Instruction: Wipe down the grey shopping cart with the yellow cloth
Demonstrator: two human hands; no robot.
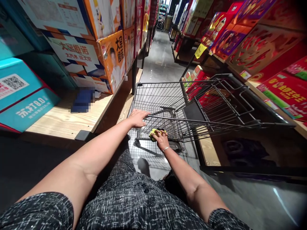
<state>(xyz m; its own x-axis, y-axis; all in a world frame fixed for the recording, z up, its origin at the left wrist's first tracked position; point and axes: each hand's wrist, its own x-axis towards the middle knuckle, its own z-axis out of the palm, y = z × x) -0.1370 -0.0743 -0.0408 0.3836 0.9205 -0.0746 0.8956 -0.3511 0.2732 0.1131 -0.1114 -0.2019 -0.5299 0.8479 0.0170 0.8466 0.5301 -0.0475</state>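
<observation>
Left: turquoise cardboard box (pixel 26 99) on a pale wooden shelf (pixel 57 123), stacked orange-and-white cardboard cartons (pixel 111 60) right of it. My left hand (pixel 137 118) lies over the near left rim of the dark grey wire shopping cart (pixel 192 110); can't tell if it grips. Just right, apart from it, my right hand (pixel 161 139) is clamped on a bunched yellow-green cloth (pixel 153 132) at the cart's near side. Right: red cardboard boxes (pixel 284 92), stacked beyond the cart

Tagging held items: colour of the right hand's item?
The item looks mostly yellow-green; best in head view.
</observation>
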